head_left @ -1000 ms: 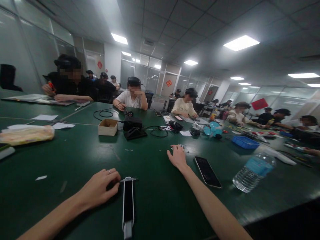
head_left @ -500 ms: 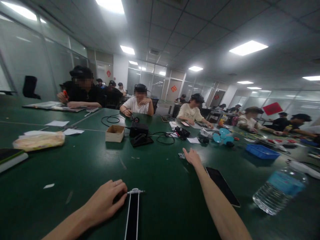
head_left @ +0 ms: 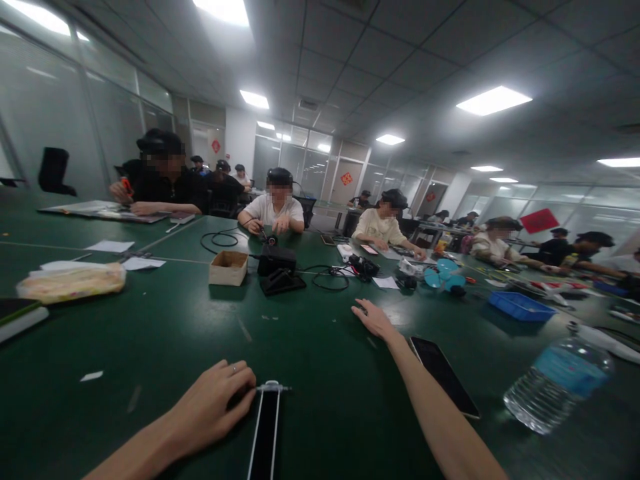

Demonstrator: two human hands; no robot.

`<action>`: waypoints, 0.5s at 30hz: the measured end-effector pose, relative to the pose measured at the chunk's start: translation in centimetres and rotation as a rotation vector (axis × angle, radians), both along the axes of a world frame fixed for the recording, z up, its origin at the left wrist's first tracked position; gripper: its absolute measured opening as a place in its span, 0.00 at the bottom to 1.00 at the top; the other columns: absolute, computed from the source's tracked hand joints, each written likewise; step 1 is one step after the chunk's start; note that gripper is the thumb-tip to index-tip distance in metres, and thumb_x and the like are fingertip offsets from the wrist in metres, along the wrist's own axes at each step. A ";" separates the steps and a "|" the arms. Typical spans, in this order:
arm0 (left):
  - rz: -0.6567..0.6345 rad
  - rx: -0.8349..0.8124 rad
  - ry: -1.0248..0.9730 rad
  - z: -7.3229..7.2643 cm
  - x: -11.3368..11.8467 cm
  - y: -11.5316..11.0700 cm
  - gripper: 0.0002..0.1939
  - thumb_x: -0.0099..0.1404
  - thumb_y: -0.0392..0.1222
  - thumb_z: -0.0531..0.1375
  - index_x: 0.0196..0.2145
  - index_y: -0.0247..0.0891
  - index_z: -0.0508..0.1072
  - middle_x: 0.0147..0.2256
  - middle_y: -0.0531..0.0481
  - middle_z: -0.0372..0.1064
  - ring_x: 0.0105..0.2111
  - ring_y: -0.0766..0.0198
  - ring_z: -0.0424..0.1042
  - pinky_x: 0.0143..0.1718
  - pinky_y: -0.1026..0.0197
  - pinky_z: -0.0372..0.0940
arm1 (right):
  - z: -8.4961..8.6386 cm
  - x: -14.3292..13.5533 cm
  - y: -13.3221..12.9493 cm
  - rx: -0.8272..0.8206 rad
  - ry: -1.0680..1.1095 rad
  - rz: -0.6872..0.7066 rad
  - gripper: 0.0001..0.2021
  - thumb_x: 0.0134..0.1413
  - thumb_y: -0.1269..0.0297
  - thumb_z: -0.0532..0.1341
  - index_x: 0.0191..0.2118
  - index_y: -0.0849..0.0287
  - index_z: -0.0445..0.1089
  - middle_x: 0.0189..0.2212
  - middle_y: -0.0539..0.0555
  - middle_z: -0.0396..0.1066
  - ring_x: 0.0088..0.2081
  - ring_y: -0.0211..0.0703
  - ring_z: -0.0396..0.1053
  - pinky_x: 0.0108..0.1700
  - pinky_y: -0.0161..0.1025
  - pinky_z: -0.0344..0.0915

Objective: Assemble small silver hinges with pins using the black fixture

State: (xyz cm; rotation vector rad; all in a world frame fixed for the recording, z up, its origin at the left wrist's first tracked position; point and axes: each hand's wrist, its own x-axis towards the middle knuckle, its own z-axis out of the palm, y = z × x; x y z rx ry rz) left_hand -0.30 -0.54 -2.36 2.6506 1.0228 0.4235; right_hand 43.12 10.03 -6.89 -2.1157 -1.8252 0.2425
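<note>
My left hand (head_left: 217, 400) rests on the green table with its fingers curled and fingertips closed at the left end of a thin clear rod (head_left: 279, 388). That rod lies across the top of a long black strip with white edges (head_left: 267, 433), which runs down out of view. My right hand (head_left: 374, 321) reaches forward, palm down, with fingers stretched out low over the table. What lies under its fingers is hidden. A dark tablet-like slab (head_left: 443, 375) lies beside my right forearm.
To the right stand a water bottle (head_left: 557, 383) and a blue tray (head_left: 521, 307). Ahead are an open cardboard box (head_left: 229, 269), a black device (head_left: 277, 263) with cables, and a blue-bladed fan (head_left: 445, 275). A plastic packet (head_left: 73, 281) lies left. Several people sit around the tables.
My right hand has shifted slightly left, and the small silvery patterned piece seen beside its fingers earlier is now out of sight. My left hand and the strip stay almost still.
</note>
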 end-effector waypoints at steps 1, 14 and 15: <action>0.000 0.001 0.000 -0.1 0.0 0.1 0.14 0.68 0.44 0.46 0.35 0.39 0.71 0.33 0.48 0.69 0.30 0.61 0.66 0.34 0.58 0.57 | 0.1 -0.4 -0.1 -0.003 -0.001 0.019 0.31 0.62 0.44 0.48 0.63 0.59 0.58 0.64 0.60 0.52 0.65 0.49 0.48 0.63 0.43 0.45; 0.000 0.007 0.014 0.2 -0.2 0.1 0.15 0.68 0.45 0.47 0.35 0.39 0.71 0.33 0.49 0.69 0.30 0.61 0.65 0.33 0.60 0.57 | 1.2 -8.9 -4.1 0.000 0.016 0.325 0.31 0.61 0.43 0.49 0.63 0.57 0.58 0.65 0.57 0.50 0.66 0.50 0.48 0.65 0.48 0.45; 0.001 0.008 0.015 0.3 -0.2 0.0 0.15 0.68 0.45 0.47 0.35 0.39 0.71 0.33 0.49 0.69 0.30 0.61 0.65 0.33 0.60 0.57 | 1.3 -9.8 -4.7 0.003 0.023 0.355 0.32 0.60 0.43 0.49 0.63 0.57 0.57 0.65 0.57 0.50 0.66 0.50 0.47 0.65 0.48 0.45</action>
